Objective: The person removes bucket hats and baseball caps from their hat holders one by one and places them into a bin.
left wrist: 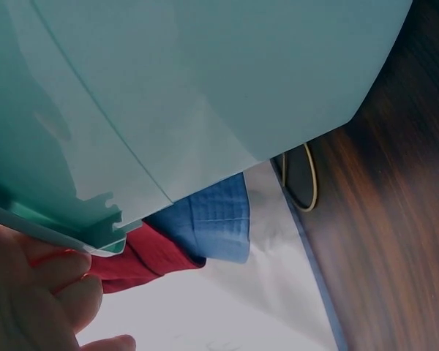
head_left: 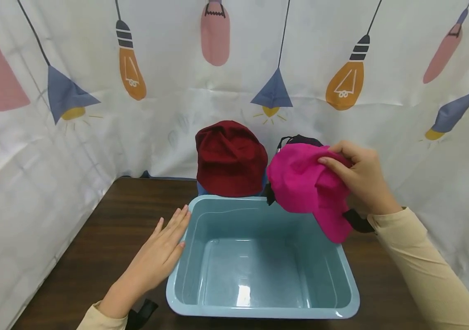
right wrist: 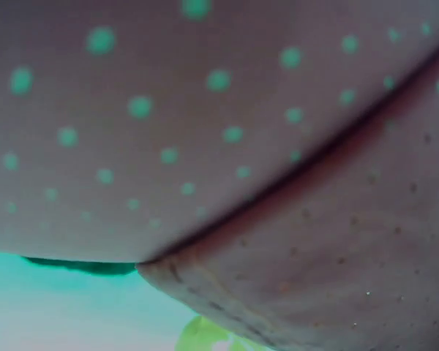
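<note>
My right hand point(head_left: 360, 176) pinches a bright pink cap point(head_left: 300, 176) between thumb and fingers, over the back right corner of a light blue plastic tub point(head_left: 261, 311). The cap's brim hangs down past the rim. Dotted fabric point(right wrist: 168, 153) fills most of the right wrist view at close range. On the tub's left rim lies my left hand point(head_left: 158, 256), its fingers straight. In the left wrist view the tub's outer wall point(left wrist: 205, 88) looms above the fingers point(left wrist: 73, 292).
Behind the tub sits a dark red cap point(head_left: 230, 160), with blue denim point(left wrist: 212, 219) under it. A black item with a cord point(head_left: 304, 140) shows partly behind the pink cap. The dark wooden table point(head_left: 106, 243) meets a printed white curtain point(head_left: 168, 137).
</note>
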A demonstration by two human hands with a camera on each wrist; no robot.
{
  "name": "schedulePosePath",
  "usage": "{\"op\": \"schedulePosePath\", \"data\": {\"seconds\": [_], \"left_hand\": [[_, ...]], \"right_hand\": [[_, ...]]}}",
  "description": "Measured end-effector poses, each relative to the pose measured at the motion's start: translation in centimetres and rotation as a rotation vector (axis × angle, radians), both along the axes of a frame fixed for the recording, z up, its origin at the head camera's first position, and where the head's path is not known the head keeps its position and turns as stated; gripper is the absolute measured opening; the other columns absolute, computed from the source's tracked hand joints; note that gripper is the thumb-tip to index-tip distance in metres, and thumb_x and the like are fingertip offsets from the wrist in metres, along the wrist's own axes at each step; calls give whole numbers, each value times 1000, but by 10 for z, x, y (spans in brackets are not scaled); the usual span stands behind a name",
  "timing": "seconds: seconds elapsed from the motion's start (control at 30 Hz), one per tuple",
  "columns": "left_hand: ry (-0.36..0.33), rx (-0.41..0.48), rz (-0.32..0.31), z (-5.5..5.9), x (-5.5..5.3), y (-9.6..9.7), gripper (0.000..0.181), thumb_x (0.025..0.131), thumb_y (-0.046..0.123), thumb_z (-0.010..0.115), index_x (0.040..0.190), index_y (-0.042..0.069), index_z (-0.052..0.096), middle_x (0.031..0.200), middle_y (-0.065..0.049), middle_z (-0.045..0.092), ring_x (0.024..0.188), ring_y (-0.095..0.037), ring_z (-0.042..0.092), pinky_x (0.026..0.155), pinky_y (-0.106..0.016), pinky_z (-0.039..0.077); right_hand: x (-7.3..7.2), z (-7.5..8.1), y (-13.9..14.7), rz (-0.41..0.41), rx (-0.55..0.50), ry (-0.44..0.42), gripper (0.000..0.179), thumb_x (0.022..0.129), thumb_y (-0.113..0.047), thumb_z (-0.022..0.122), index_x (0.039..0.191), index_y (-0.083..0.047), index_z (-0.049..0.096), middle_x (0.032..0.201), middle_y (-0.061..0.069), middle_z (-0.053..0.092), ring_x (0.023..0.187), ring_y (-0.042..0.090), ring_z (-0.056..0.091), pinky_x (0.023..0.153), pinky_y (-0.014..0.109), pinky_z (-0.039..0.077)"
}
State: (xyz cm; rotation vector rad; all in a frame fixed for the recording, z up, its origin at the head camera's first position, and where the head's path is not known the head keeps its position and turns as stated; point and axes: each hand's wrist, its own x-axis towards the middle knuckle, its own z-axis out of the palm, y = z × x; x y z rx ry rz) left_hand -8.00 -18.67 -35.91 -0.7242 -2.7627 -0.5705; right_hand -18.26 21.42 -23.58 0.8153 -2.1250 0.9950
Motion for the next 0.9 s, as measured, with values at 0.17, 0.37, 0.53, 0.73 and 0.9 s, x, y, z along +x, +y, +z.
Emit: {"op": "schedulePosePath", "data": {"seconds": [0.17,0.37,0.53,0.73,0.9], "left_hand": [[5,-3,-2,-1,-1,0,57,97,19,47,147,1,26,154,-12,22,142,-28,17,114,-47,3],[8,3,-4,-1,-1,1,57,97,18,46,148,1,26,154,-13,22,142,-29,17,113,-50,6],[14,4,-5,-1,-2,1,57,97,18,46,148,1,26,154,-12,22,141,-30,19,114,-47,3],[12,10,-3,-2,-2,0,57,97,19,46,148,1,26,154,-13,22,141,-31,19,114,-48,3],[14,7,-7,-1,-2,0,57,97,19,46,148,2,25,154,-12,22,141,-29,18,114,-46,3]], "right_hand": [[5,0,-6,43,29,30,23,67,16,75,81,-2,70,71,-1,64,57,1,47,51,12,37],[8,-4,-9,94,73,36,27,66,17,75,83,-3,69,72,2,64,58,1,47,50,13,36],[8,-7,-14,138,58,14,27,66,18,74,82,-4,69,73,0,64,60,2,49,52,13,38],[9,-13,-23,194,87,-4,29,66,16,76,81,-7,68,71,-2,63,57,3,46,51,15,37],[15,-15,-30,199,101,-66,27,68,9,78,80,-13,67,68,-8,59,54,4,44,48,16,36]]}}
